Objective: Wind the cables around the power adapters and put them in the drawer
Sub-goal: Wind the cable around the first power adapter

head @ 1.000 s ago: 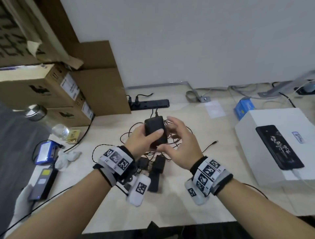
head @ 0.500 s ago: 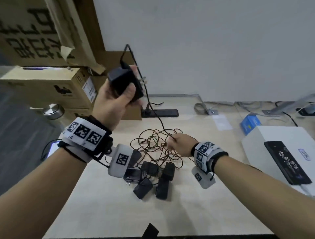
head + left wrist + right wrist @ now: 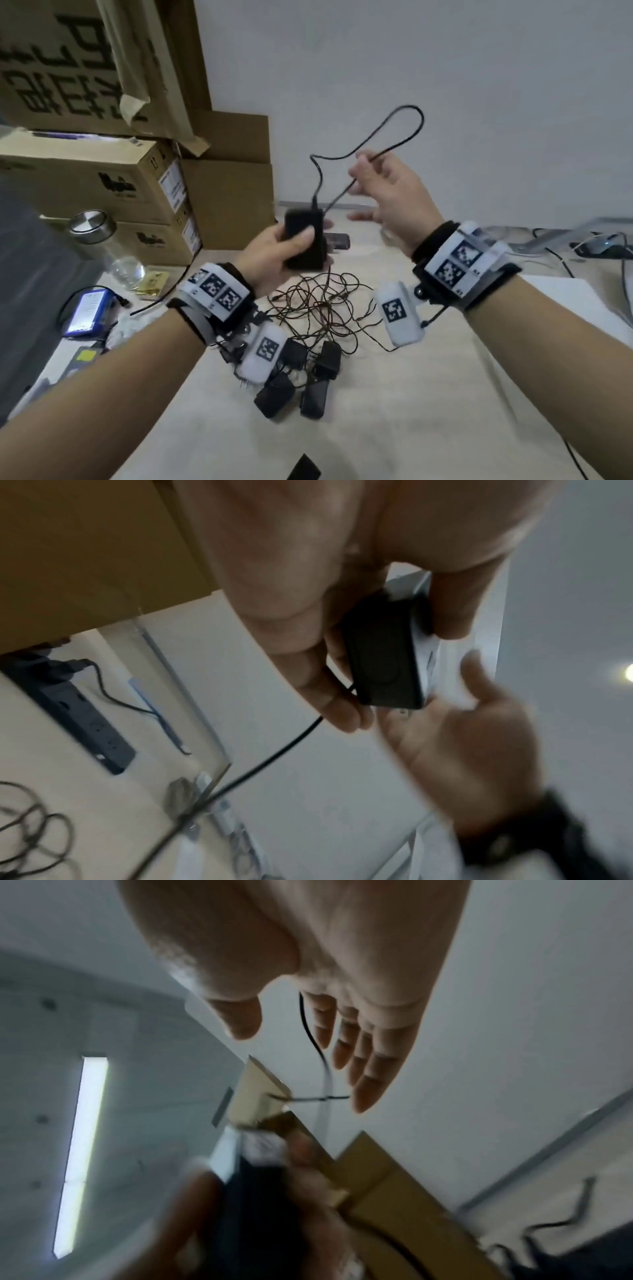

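My left hand (image 3: 308, 237) grips a black power adapter (image 3: 306, 241) upright above the table; the left wrist view shows the thumb and fingers clamped on its sides (image 3: 383, 664). Its black cable (image 3: 409, 118) rises from the top and loops up and over my right hand (image 3: 363, 188). That hand is raised just right of the adapter with straight, spread fingers (image 3: 363, 1069), and the cable (image 3: 322, 1053) runs past them. Several more black adapters (image 3: 298, 377) lie below on the table (image 3: 411, 411) under a tangle of thin cables (image 3: 318, 305). No drawer is in view.
Stacked cardboard boxes (image 3: 102, 192) fill the left and back left. A steel-lidded glass bottle (image 3: 92, 226) and a blue device (image 3: 89, 311) sit at the table's left edge. A black power strip (image 3: 78, 715) lies by the wall. A white box (image 3: 575, 301) stands at right.
My left hand brought the adapter down from high on the left to the middle. My right hand left the tangle on the table and rose, lifting the cable into a loop.
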